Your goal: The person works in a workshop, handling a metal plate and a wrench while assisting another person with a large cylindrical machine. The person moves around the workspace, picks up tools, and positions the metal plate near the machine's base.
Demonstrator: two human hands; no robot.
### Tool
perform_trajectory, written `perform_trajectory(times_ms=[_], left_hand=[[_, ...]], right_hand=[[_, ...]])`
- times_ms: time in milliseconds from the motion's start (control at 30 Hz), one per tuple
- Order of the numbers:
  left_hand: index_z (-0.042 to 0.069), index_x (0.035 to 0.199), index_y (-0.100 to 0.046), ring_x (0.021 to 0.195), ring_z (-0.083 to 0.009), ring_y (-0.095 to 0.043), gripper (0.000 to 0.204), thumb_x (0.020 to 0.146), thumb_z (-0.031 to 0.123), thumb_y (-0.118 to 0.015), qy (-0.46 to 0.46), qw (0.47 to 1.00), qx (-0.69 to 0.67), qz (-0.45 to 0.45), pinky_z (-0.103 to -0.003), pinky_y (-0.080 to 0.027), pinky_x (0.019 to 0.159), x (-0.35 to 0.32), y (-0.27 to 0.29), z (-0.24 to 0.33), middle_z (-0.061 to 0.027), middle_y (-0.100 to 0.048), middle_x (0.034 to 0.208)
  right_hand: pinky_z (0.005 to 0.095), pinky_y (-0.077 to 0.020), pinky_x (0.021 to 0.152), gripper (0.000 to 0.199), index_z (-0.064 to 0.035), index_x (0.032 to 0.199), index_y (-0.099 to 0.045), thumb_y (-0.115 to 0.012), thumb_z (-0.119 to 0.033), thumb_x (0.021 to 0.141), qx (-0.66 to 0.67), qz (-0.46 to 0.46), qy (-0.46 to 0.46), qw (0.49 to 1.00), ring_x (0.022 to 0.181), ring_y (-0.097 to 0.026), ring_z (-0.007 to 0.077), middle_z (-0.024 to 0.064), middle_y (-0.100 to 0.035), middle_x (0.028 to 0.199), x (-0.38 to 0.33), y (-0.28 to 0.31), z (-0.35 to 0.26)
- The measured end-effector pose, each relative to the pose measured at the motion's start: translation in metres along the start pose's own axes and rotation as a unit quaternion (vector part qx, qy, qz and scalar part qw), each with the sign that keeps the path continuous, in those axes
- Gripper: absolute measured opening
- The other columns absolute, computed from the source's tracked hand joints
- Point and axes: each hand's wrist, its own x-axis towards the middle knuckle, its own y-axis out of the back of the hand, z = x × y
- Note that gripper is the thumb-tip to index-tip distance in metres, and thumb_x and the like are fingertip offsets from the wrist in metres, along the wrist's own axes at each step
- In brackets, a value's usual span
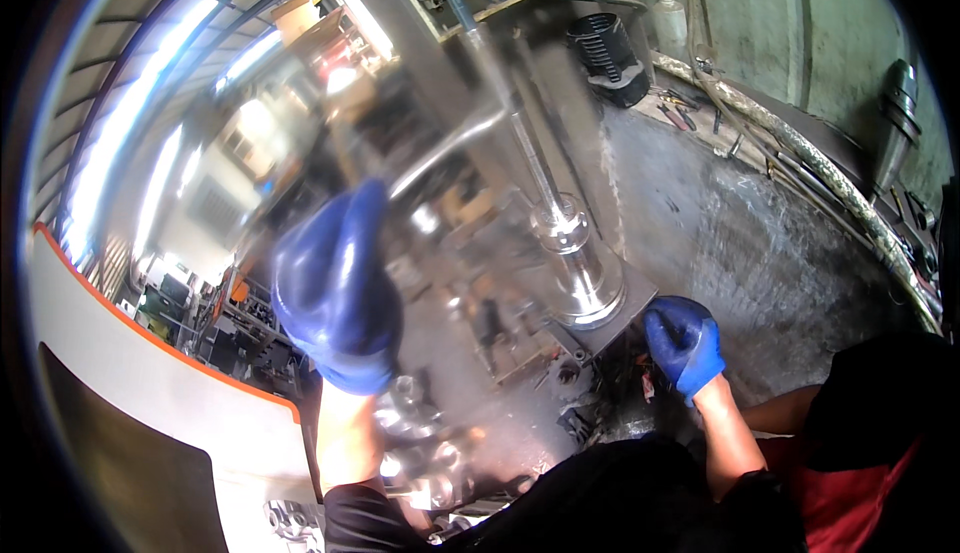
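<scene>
My left hand (340, 288), in a blue glove, is raised left of the middle and slightly blurred. Its fingers are closed around the near end of a metal lever (445, 153). That lever runs up to a tall threaded rod (530, 158). Below the rod, a shiny cylindrical metal part (583, 288) stands upright on a flat steel plate (625, 308). At the plate's right corner is my right hand (683, 346), also blue-gloved, with its fingers curled in. Whether it grips the plate's edge or something smaller is hidden.
A grey metal surface (740, 213) lies to the right, with pliers (680, 113) and a black ribbed container (606, 58) along its back. A pale pipe (800, 148) crosses there. Shiny metal parts (410, 408) lie low, beside my left forearm. A white panel with orange edging (170, 373) stands left.
</scene>
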Motion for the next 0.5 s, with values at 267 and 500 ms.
perform_trajectory(times_ms=[267,500], left_hand=[[0.008,0.114,-0.081,0.09,-0.0281,-0.074,0.049,0.069,-0.006,-0.066,-0.049,0.994,-0.096,-0.023,-0.041,-0.061,0.078,-0.007,0.013,0.009,-0.0058,-0.074,0.106],[0.006,0.107,-0.08,0.091,-0.0333,-0.075,0.031,0.076,0.007,-0.075,-0.067,0.942,-0.32,-0.076,-0.045,-0.06,0.08,0.005,-0.026,0.037,-0.0111,-0.075,0.1]], right_hand=[[0.0397,-0.0555,0.091,0.023,0.0035,0.116,-0.074,-0.067,-0.005,0.096,0.101,0.23,-0.012,0.968,0.1,-0.074,0.0247,0.0152,-0.077,0.104,0.016,0.012,-0.05],[0.0429,-0.0572,0.089,0.046,0.0005,0.133,-0.069,-0.074,-0.009,0.089,-0.08,0.034,0.23,0.969,0.094,-0.075,0.0366,0.0192,-0.077,0.108,0.062,0.036,-0.146]])
